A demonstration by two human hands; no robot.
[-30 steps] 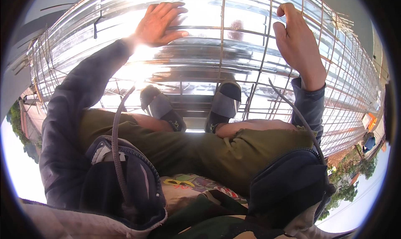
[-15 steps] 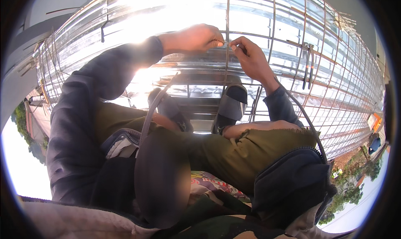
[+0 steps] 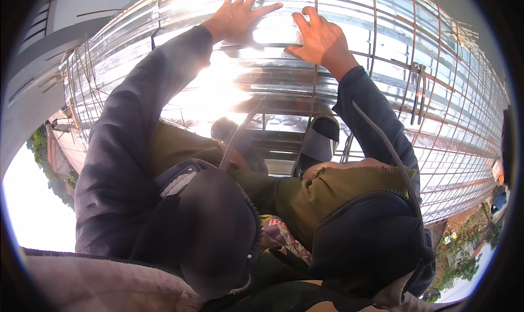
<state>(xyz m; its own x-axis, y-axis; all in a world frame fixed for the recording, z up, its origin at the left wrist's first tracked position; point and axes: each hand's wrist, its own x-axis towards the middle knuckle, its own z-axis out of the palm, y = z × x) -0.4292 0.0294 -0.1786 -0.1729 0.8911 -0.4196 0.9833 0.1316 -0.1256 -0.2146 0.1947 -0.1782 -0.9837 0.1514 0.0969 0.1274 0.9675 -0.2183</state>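
Observation:
A grid of thin steel rebar rods (image 3: 374, 33) lies over shiny ribbed metal decking (image 3: 273, 78). My left hand (image 3: 236, 18) is spread over the rods at the far middle, fingers stretched out and holding nothing. Just to its right, my right hand (image 3: 323, 38) is open beside a lengthwise rod, its thumb and fingers apart and slightly bent. Whether either hand touches the steel, I cannot tell in the glare. A pair of pincers (image 3: 420, 96) with dark and orange handles rests on the grid to the right of my hands.
My shoe (image 3: 318, 140) stands on the decking below the right hand. At the left, bent rebar ends (image 3: 87, 74) stick up near a pale wall (image 3: 33, 80). Drawstrings (image 3: 376, 134) from my jacket dangle in front. Trees (image 3: 464, 263) show beyond the right edge.
Both hands have moved farther away from me and upward. They were pinched close together at a rod crossing; now their fingers are apart. The whole view has shifted slightly, and the pincers stay on the grid.

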